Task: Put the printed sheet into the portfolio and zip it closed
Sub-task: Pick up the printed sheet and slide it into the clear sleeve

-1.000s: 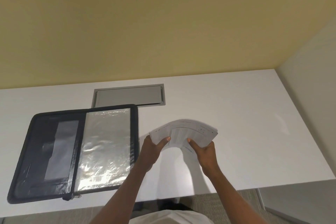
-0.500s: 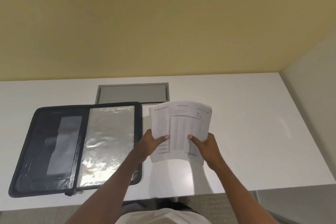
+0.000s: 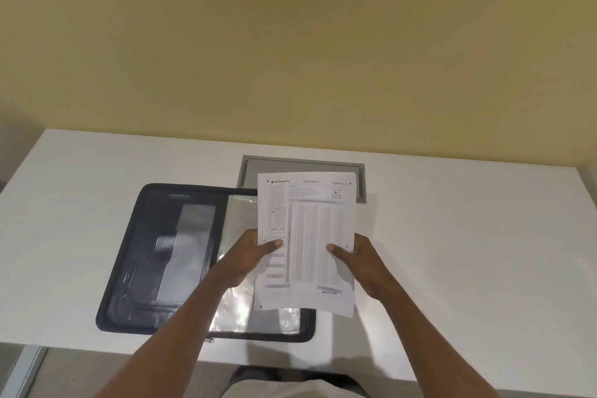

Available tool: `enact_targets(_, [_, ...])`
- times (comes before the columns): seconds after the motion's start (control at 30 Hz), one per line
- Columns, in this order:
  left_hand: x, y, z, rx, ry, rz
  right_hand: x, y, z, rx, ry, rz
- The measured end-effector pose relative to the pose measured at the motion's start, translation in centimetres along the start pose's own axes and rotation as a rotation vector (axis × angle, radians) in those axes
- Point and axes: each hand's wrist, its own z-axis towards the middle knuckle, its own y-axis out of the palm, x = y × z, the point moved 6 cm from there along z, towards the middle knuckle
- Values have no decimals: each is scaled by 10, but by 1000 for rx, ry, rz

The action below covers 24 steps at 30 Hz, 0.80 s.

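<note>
Both hands, left hand point(image 3: 248, 257) and right hand point(image 3: 361, 260), pinch the printed sheet point(image 3: 307, 236) by its side edges (thumbs on top). Open portfolio point(image 3: 168, 255) lies under the left fingers on the desk point(image 3: 468, 252)

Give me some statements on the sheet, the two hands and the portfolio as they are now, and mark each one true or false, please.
1. Both hands hold the printed sheet, the left hand at its left edge and the right hand at its right edge. True.
2. The portfolio is zipped closed. False: it lies open flat on the white table.
3. The sheet lies inside the clear sleeve. False: it is held above the portfolio's right half, not yet inserted.
4. The printed side faces the camera. True.
5. A grey recessed panel sits in the table behind the portfolio. True.
</note>
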Motion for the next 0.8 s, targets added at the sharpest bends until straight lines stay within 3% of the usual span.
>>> enact_targets(0.27, [-5, -77, 16, 12, -130, -176, -8, 53, 59, -11, 56, -47])
enact_targets(0.43, [-19, -118, 38, 182, -225, -199, -2, 56, 83, 53, 92, -10])
enact_targets(0.6, [-17, -151, 70, 317, -164, -19, 4, 47, 99, 115, 125, 41])
enact_targets(0.73, [0, -167, 96, 457, -16, 531, 7, 34, 108, 146, 160, 38])
enact_targets(0.8, [2, -171, 106, 453, -12, 681, 6, 27, 112, 149, 173, 20])
